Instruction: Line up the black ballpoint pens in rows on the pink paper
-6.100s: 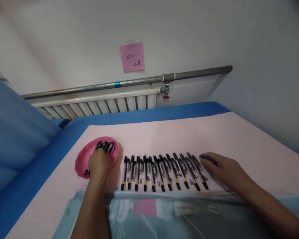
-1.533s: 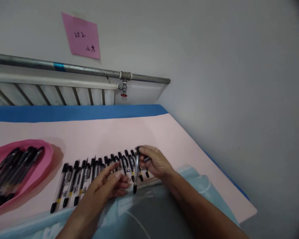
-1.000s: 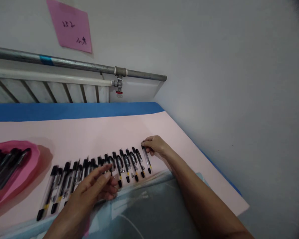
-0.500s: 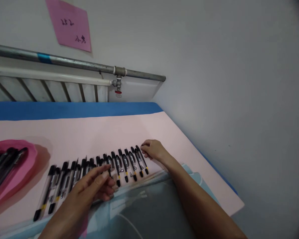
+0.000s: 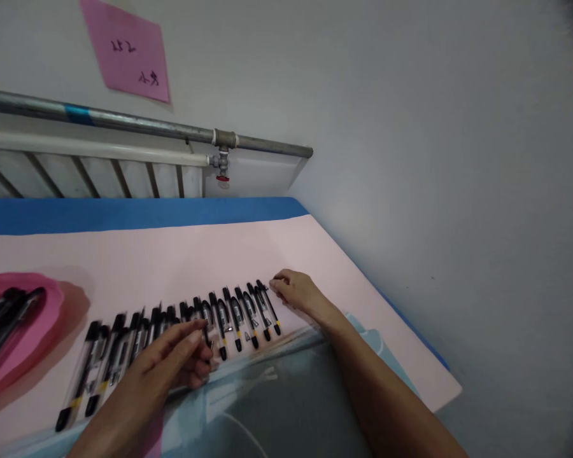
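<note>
A slanting row of pens [image 5: 239, 318] with clear barrels and black caps lies on the pink table covering. Small metal cone-shaped pen tips [image 5: 254, 324] lie beside several of the pens. My right hand [image 5: 293, 289] is at the upper end of the rightmost pen, thumb and finger pinched. A tiny metallic piece, looking like a pen tip, shows at those fingertips. Over the middle of the row, my left hand [image 5: 176, 356] has its fingers curled and thumb close to the index finger. What it may hold is hidden. It covers the lower parts of several pens.
At the left edge a pink basin [image 5: 52, 318] holds several black pens. Behind the blue table edge [image 5: 124, 216] stand a radiator [image 5: 134, 178] and a metal pipe with a valve. A wall rises along the right side. Light-blue cloth [image 5: 195, 420] lies at the near edge.
The view has shifted slightly, so the pens and basin sit a little farther left. My left hand has curled slightly more. My right hand stays by the rightmost pen.
</note>
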Demonstrator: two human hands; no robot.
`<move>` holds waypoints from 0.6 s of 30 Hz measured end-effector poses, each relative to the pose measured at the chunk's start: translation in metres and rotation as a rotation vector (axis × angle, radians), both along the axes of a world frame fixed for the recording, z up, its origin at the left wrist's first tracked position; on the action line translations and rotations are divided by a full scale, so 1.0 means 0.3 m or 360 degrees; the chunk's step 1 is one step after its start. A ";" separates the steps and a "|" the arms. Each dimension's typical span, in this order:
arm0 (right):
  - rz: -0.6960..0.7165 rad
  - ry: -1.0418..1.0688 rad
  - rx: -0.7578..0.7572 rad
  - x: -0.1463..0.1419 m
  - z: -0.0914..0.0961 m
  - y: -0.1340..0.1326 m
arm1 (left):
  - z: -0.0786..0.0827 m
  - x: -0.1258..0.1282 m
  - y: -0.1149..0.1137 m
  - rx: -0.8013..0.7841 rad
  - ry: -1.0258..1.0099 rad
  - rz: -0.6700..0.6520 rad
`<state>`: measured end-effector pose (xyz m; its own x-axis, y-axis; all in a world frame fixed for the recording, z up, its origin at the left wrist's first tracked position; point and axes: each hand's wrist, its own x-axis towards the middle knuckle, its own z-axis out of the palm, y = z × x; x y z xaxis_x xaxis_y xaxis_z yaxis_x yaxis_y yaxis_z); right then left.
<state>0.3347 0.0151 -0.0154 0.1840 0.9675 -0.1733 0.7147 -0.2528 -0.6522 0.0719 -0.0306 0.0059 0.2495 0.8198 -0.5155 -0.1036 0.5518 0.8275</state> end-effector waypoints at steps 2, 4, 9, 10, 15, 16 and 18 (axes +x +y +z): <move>-0.0016 -0.0143 0.0075 0.013 0.010 -0.013 | 0.003 0.000 0.000 0.0010 0.0023 0.0001; -0.0023 -0.0264 0.0132 0.021 0.016 -0.022 | 0.002 -0.001 0.002 0.0014 0.0028 -0.0022; 0.0244 -0.0346 0.0284 0.002 -0.001 -0.017 | -0.029 -0.009 0.009 0.0020 0.0027 -0.0143; 0.0308 -0.0366 0.0305 -0.004 -0.007 -0.014 | -0.036 -0.010 0.011 0.0026 0.0030 -0.0178; 0.0460 -0.0530 0.0300 -0.017 -0.018 -0.012 | -0.048 -0.010 0.009 0.0073 0.0068 -0.0245; 0.0466 -0.0554 0.0302 -0.016 -0.017 -0.016 | -0.047 -0.010 0.008 0.0077 0.0086 -0.0225; 0.0485 -0.0590 0.0303 -0.011 -0.017 -0.025 | -0.045 -0.010 0.005 0.0079 0.0105 -0.0212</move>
<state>0.3314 0.0076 -0.0205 -0.0955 0.9948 0.0347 0.9292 0.1016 -0.3553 0.0689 -0.0290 -0.0076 0.3247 0.8067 -0.4939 0.0231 0.5152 0.8567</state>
